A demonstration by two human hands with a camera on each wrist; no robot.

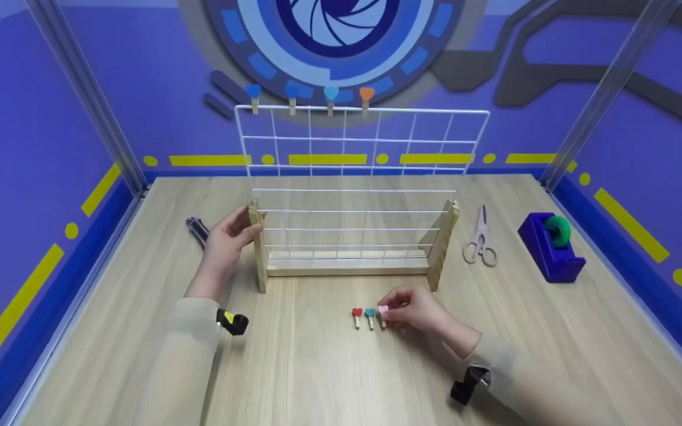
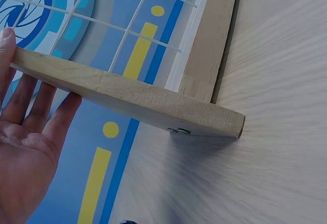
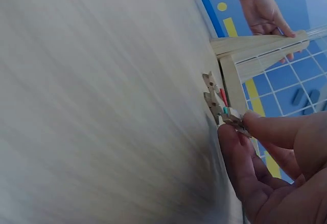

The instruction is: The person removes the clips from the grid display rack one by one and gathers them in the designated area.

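- head view: we are pinching a pink heart clip [image 1: 383, 309] between the thumb and fingers of our right hand [image 1: 417, 309], at the right end of a short row with a teal clip [image 1: 370, 313] and a red clip [image 1: 357, 312] on the desk [image 1: 293, 367]; we are not managing to tell whether the pink one is touching the surface.
- our left hand [image 1: 224, 242] is gripping the left post of a wooden stand [image 1: 347, 272] near its top, thumb and fingers lying on opposite sides, parted by the post.
- we are judging the step in hand to be picking up the pink clip while steadying the stand; the next move is probably calling for a firm pinch and a clean lift, sparing the teal clip just beside it.
- along the top of the wire grid [image 1: 353, 191], two blue clips [image 1: 253, 92], a light blue clip [image 1: 331, 93] and an orange clip [image 1: 366, 94] are standing upright.
- we are noticing pale, grained timber with two screw heads [image 2: 179, 131], thin white rods forming rectangular cells, and small wooden pegs carrying flat coloured hearts.
- right of the stand, scissors [image 1: 481, 239] are lying flat, and a blue tape dispenser [image 1: 545, 251] is holding a round green roll [image 1: 559, 229].
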